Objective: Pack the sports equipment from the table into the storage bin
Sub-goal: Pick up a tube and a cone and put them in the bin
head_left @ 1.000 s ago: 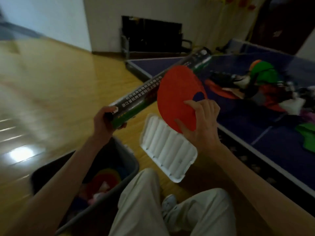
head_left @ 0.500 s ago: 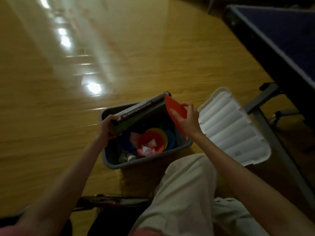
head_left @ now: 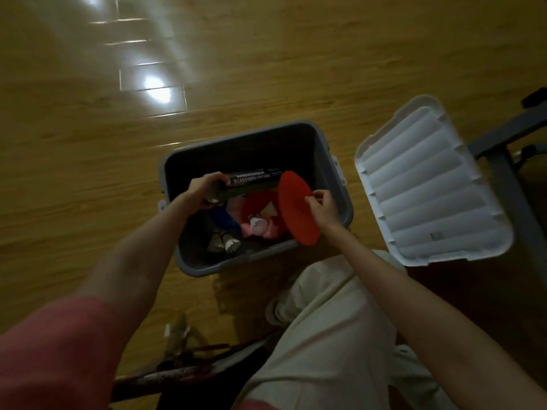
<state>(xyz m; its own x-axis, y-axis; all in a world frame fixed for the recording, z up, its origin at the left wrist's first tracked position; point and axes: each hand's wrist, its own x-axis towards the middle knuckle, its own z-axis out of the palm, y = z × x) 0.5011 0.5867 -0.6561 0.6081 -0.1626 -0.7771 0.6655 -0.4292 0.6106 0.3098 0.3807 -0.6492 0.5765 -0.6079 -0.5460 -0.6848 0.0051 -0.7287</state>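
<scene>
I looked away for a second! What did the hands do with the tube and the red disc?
Both hands carried them from beside the table down into the grey bin. The left hand still grips the dark tube; the right hand still pinches the red disc. Nothing released yet.

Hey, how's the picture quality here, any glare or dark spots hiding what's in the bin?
Head view: bright glare patch on the wooden floor; the storage bin interior is dim, contents murky; the left hand on the black tube and right hand pinching the red disc are soft; edges bend from the wide lens.
</scene>
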